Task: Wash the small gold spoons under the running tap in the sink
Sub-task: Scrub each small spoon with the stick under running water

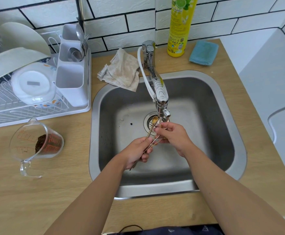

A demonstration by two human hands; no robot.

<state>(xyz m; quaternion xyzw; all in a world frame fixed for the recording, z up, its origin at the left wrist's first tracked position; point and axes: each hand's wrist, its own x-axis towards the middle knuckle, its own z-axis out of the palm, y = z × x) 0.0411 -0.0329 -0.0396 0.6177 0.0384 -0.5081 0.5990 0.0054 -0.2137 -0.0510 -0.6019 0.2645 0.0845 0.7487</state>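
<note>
Over the sink (223, 102), the left hand (135, 152) grips the gold spoons (152, 131) by their handles while the right hand (173, 135) pinches one bowl beneath the tap (160, 94).

Wooden counter (57, 189) — rack (80, 110), jug (36, 145), cloth (121, 70), bottle (180, 26), sponge (203, 52).

The sink (223, 106) is brushed, matt steel, the tap (160, 92) glossy chrome. The spoons (152, 126) are shiny gold metal. The counter (36, 192) looks like pale matt wood.
</note>
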